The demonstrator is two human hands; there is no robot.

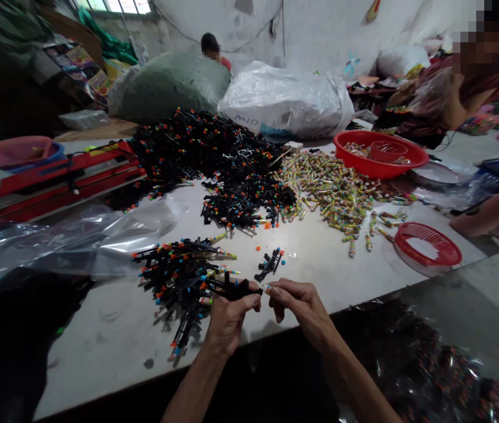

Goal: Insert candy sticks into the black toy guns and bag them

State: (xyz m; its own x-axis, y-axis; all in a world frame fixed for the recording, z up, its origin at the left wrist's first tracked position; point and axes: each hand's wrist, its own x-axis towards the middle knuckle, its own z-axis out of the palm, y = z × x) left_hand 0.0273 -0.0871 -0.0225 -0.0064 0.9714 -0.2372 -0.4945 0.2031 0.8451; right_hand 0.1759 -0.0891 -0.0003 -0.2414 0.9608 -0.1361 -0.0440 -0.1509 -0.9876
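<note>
A flat white table (pixel 100 346) carries, toward its far side, a large heap of black plastic toy guns with orange and blue tips (pixel 179 144); a smaller pile of such guns (pixel 179 273) lies nearer the front. Right of the large heap spread many slender, clear and yellow-green tubes (pixel 333 188), touching a round red plastic basin (pixel 366 169). A shallow red slatted plastic basket (pixel 434 232) stands near the right front edge, a crumpled clear plastic sheet (pixel 130 235) lies left, and a tiny orange piece (pixel 258 248) rests mid-table

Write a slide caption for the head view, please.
Left hand holding a black toy gun, right hand a small colourful tube.
</note>
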